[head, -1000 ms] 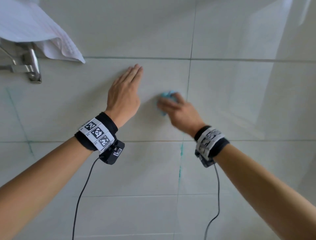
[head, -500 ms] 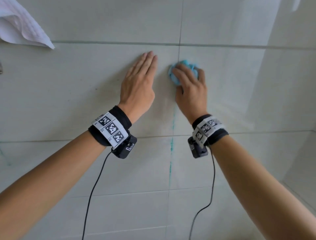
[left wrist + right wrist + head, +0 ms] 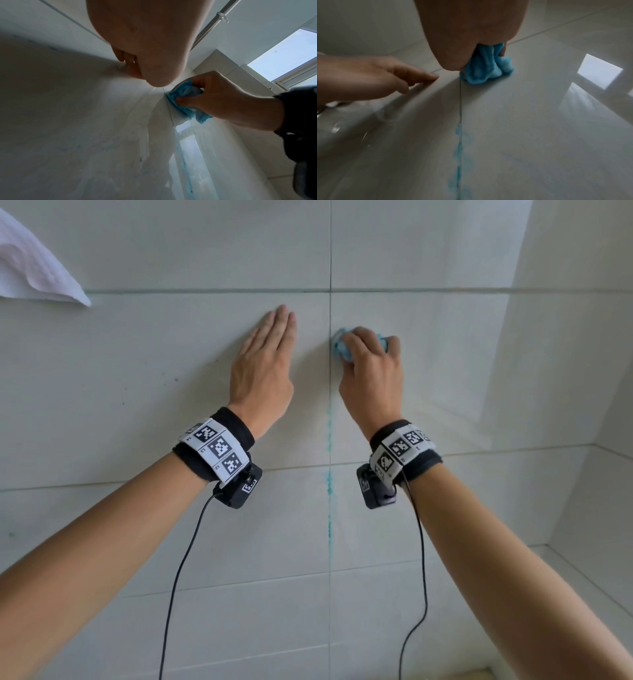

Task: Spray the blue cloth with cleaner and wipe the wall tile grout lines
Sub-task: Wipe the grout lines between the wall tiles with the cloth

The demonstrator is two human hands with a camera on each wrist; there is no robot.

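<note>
- The right hand (image 3: 371,374) grips a bunched blue cloth (image 3: 342,345), its fingers (image 3: 197,82) curled over the top of the wad and the thumb pinching it from below
- The blue cloth is pressed against the wall tile (image 3: 428,364), its left edge touching the vertical grout line (image 3: 330,251); it sits below the horizontal grout line (image 3: 205,291) that crosses the vertical one
- In the right wrist view the cloth (image 3: 486,67) bulges out from under the palm and meets the tile just right of the vertical grout line (image 3: 460,97)
- The left hand (image 3: 262,371) lies flat on the tile to the left of that line, fingers straight and held close together, holding nothing; it is near the right hand but not touching it
- Below the cloth, a blue-green stain (image 3: 329,474) runs in patches along the vertical grout line, crossing the next horizontal joint; the right wrist view shows the same stain (image 3: 458,148) smeared a little to either side of the line
- Both wrists carry black bands with square-patterned markers (image 3: 217,448) and small black cameras with cables hanging down
- A white towel (image 3: 34,275) hangs at the upper left corner of the head view, well apart from the hands
- The left wrist view shows a metal rod (image 3: 214,23) and a bright window (image 3: 283,56) high on the right
</note>
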